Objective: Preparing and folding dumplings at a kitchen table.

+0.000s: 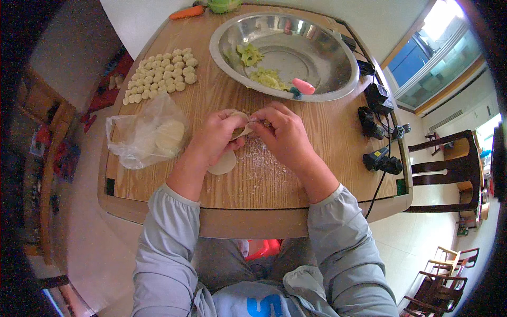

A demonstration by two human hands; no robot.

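My left hand (218, 132) holds a thin round dough wrapper (242, 132), part of which its fingers cover. The fingertips of my right hand (279, 126) pinch the wrapper's upper right edge. What lies inside the wrapper is hard to make out. Below my left hand another flat dough round (223, 163) lies on the wooden table (285, 198). White flour (264, 158) is scattered beneath my right hand. To the left, a lump of dough (169, 136) rests in a clear plastic bag (134, 144).
A big steel basin (283, 95) holds chopped greens (269, 78) and a pink-handled utensil (303, 86). Small dough pieces (160, 75) cover the upper left, near a carrot (187, 12) and a green vegetable (223, 4). Black power adapters (378, 97) and cables line the right edge.
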